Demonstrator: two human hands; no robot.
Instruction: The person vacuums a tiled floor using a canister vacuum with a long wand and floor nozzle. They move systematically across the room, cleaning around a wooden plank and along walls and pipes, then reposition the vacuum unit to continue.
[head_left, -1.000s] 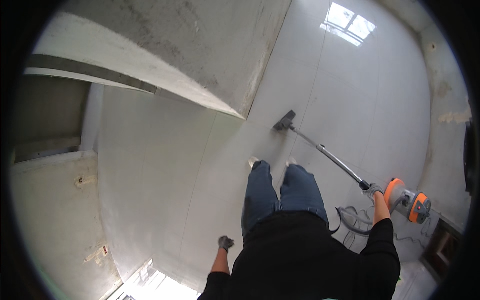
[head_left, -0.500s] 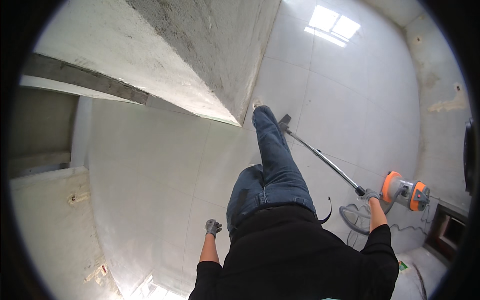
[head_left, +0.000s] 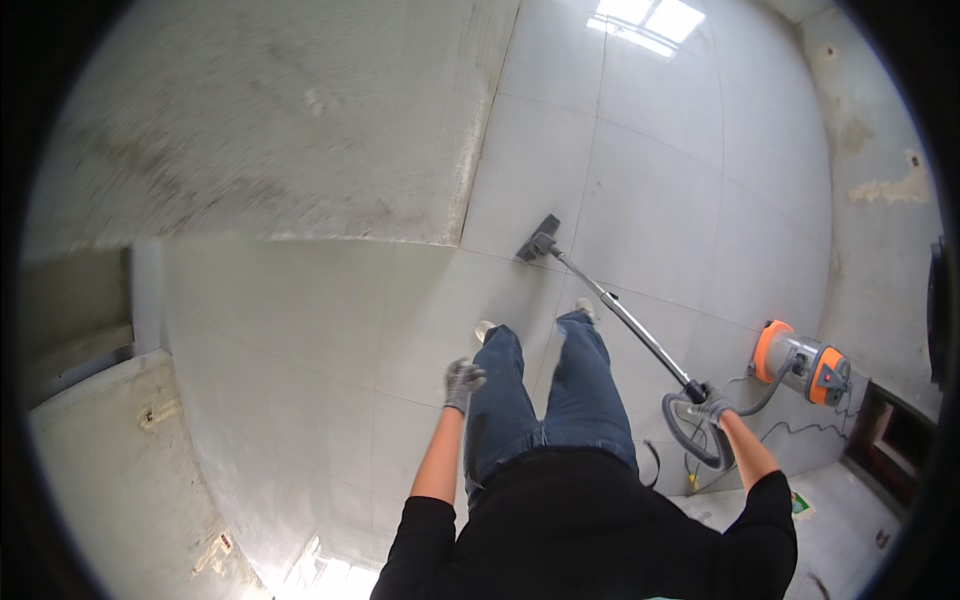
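Note:
My right hand, in a grey glove, is closed round the handle end of a vacuum cleaner wand. The chrome tube slants away to the far left, down to a dark floor nozzle lying on the tiles near a wall corner. From the handle a grey hose loops and runs to the orange and grey canister vacuum cleaner at the right. My left hand, gloved too, hangs in front of my left thigh with nothing in it, its fingers loosely bent and a little apart.
Large pale tiles cover the floor. A rough plastered wall juts in at the far left, its corner close to the nozzle. Another wall runs along the right. A power cord trails by the canister, near a dark framed opening.
I have stepped, and both shoes now show side by side. The nozzle sits clear of my leg, nearer the wall corner. My left hand has risen and come forward to my thigh.

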